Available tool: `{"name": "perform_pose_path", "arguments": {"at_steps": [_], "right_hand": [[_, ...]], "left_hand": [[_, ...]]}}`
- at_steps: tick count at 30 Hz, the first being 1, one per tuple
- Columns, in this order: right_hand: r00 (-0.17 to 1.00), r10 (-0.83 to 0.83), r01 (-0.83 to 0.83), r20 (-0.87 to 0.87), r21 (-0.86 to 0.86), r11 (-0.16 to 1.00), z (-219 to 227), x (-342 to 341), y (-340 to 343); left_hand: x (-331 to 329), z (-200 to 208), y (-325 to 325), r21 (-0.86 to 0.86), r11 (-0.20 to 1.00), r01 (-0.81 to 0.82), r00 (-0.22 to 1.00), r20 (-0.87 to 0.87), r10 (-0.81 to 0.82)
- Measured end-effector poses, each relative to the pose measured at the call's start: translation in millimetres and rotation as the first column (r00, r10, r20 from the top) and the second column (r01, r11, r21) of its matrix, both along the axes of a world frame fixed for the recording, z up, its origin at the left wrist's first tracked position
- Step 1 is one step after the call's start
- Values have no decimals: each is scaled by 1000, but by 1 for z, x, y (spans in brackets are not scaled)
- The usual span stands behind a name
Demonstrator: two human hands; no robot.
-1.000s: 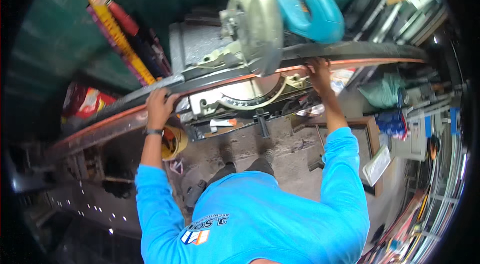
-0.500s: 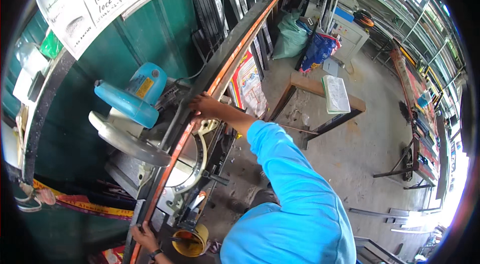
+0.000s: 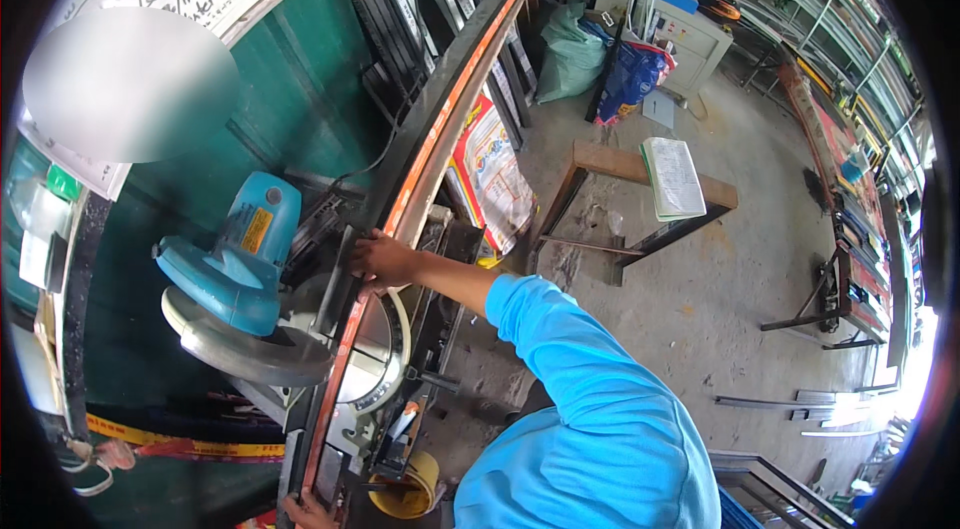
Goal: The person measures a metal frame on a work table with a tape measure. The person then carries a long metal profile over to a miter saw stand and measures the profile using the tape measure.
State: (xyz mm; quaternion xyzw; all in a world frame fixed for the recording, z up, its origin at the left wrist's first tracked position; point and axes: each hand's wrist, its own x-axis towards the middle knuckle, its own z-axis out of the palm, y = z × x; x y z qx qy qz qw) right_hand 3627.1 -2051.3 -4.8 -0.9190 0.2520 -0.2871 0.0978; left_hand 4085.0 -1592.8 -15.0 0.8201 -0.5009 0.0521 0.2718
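A long dark metal profile (image 3: 408,187) with an orange strip along it runs from lower left to far top, across the bed of a mitre saw (image 3: 245,274). My right hand (image 3: 382,261), on the blue-sleeved arm, wraps its fingers over the profile just right of the saw's round blade guard (image 3: 240,344). Lower left, by the frame's bottom edge, my left hand (image 3: 310,512) grips the profile's near part; the frame cuts off some of that hand. The saw's teal body is tilted over the round metal table (image 3: 372,354), beside the profile.
A yellow bucket (image 3: 412,489) stands below the saw. Farther right, an open notebook (image 3: 673,179) lies on a brown-topped metal frame (image 3: 590,157). Sacks (image 3: 572,54) and upright profiles lean at the back. A long workbench (image 3: 845,219) stands at right.
My view has shifted, so the saw and profile sit lower in the picture. Both hands stay on the profile; my left hand is now nearer the lower edge.
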Motion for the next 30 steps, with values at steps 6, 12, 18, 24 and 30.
{"name": "perform_pose_path", "arguments": {"at_steps": [6, 12, 18, 24, 30], "right_hand": [[1000, 21, -21, 8, 12, 1000, -36, 4, -39], [895, -89, -310, 437, 752, 582, -76, -11, -52], [994, -86, 86, -72, 1, 996, -65, -26, -36], [931, -365, 345, -10, -305, 888, -53, 3, 9], [966, -227, 232, 125, -25, 972, -30, 46, 83]], "left_hand": [[-21, 11, -21, 74, 991, -107, 990, 100, 100], [-36, 19, -33, -46, 999, 25, 999, -22, -26], [-26, 8, -23, -54, 985, -163, 987, -5, 163], [-34, 8, -26, -263, 960, -97, 989, 83, 122], [-82, -7, -91, -273, 958, -90, 995, 8, 96]]}}
